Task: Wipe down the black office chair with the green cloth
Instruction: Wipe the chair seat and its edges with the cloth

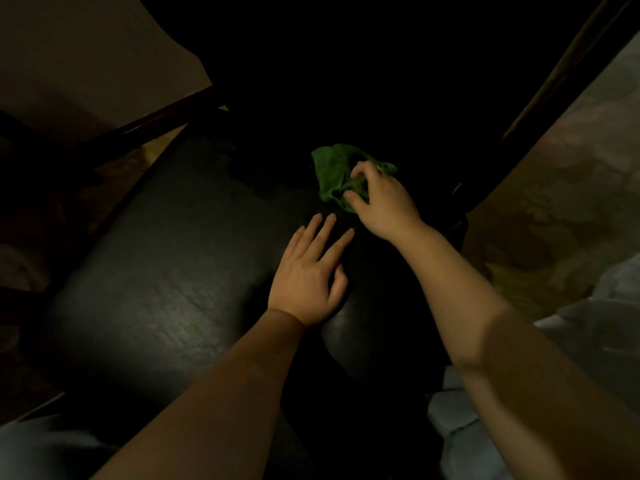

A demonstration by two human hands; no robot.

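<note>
The chair point(166, 271) has a broad, padded black seat with a leathery skin, finely creased and cracked, that catches a dull sheen near its front left. Its rear half is lost in shadow. The cloth point(329, 168) is green, soft and nubbly, bunched into loose folds on the seat's back right part.

The right hand point(384, 202) reaches forward with its back up. Its grip is closed on the cloth, with the thumb and curled fingers pinching a fold. The left hand point(308, 278) lies palm down on the seat just beside and nearer than the right. Its fingers are straight and slightly spread, its grip is open and it holds nothing. Both forearms are bare.

To the right lies a pale, mottled floor point(554, 188). At upper left a dark wooden rail point(156, 123) edges a plain tan panel point(86, 64).
</note>
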